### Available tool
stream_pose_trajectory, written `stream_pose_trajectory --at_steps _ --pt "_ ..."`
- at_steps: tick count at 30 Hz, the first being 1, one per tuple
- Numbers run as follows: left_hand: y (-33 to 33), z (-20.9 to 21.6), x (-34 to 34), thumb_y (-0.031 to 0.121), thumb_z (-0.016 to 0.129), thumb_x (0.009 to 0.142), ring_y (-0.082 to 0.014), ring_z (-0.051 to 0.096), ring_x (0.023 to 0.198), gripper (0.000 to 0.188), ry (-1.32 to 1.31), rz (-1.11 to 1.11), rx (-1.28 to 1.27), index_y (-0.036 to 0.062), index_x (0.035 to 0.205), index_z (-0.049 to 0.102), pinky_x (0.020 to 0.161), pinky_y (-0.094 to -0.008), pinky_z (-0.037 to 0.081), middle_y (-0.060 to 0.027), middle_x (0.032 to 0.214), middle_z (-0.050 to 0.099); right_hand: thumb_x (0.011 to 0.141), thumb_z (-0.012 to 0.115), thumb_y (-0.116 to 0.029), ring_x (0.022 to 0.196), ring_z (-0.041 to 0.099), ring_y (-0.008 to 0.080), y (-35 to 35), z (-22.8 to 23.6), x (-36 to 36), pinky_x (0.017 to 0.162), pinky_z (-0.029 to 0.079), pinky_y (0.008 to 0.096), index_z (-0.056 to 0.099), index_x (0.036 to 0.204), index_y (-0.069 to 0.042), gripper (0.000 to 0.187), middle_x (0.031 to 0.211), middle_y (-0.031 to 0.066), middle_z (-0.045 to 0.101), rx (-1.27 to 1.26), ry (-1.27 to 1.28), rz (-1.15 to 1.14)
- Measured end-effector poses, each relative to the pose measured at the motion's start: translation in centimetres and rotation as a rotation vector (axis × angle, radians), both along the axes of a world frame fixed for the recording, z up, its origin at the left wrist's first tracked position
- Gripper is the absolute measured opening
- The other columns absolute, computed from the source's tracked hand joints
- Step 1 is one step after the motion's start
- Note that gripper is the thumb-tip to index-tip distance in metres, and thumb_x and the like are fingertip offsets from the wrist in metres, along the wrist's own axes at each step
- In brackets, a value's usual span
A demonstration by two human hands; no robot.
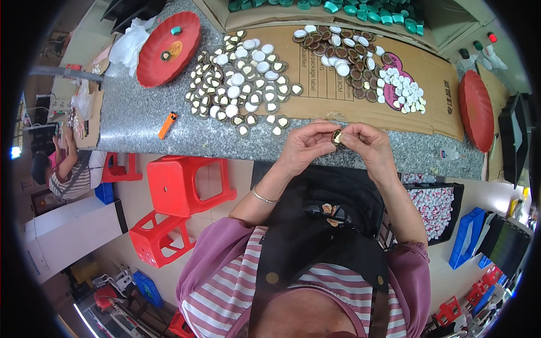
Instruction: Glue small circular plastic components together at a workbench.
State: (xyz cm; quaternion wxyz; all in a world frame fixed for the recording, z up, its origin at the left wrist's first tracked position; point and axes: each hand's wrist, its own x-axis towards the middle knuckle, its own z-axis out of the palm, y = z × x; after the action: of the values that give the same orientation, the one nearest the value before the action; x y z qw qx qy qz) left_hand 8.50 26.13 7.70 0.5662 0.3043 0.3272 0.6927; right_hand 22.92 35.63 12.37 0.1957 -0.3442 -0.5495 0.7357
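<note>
In front of my chest, at the counter's near edge, my left hand (309,145) and my right hand (367,143) meet with pinched fingers. Between them is a small dark round disc (337,137) with a pale cream centre; the fingertips partly cover it. Ahead to the left spreads a heap of similar dark discs with cream centres (211,81), mixed with white-faced rounds (262,67). Toward the right lies a pile of brown discs (360,56) among white ones. Beside that pile sit many small white pieces (403,87).
A flattened cardboard sheet (321,104) covers part of the speckled grey counter (135,118). An orange lighter (167,125) lies left, near a red scalloped tray (152,62); another red tray (476,110) stands right. Green caps (375,16) fill the back box. Red stools (174,186) stand below.
</note>
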Motion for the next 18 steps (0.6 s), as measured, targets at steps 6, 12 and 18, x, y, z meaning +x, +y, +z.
stream_pose_trajectory --at_steps 6,12,18 --pt "0.00 0.03 0.02 -0.007 0.060 0.078 -0.0132 0.054 0.098 0.034 -0.002 0.008 0.005 -0.0016 0.111 0.056 0.086 -0.0243 0.044 -0.0048 0.105 0.052 0.083 0.062 -0.009 0.070 0.052 0.0019 -0.20 -0.09 -0.04 0.064 0.042 0.0166 0.063 0.087 -0.001 0.009 0.077 -0.0019 0.061 0.007 0.007 -0.007" --pt "-0.03 0.17 0.01 -0.007 0.060 0.077 -0.0132 0.054 0.098 0.034 -0.002 0.008 0.000 -0.0016 0.111 0.056 0.086 -0.0244 0.045 -0.0051 0.105 0.052 0.082 0.062 -0.008 0.070 0.053 0.0022 -0.11 -0.33 0.01 0.064 0.042 0.0165 0.062 0.087 -0.001 0.008 0.077 -0.0021 0.061 -0.021 0.030 0.000" --pt "-0.05 0.16 0.01 -0.007 0.061 0.077 -0.0135 0.054 0.098 0.034 -0.004 0.006 0.001 -0.0018 0.110 0.056 0.086 -0.0245 0.045 -0.0056 0.106 0.052 0.082 0.062 -0.008 0.071 0.053 0.0024 -0.03 -0.31 0.02 0.065 0.043 0.0169 0.063 0.087 -0.001 0.008 0.077 -0.0020 0.061 -0.040 0.052 -0.001"
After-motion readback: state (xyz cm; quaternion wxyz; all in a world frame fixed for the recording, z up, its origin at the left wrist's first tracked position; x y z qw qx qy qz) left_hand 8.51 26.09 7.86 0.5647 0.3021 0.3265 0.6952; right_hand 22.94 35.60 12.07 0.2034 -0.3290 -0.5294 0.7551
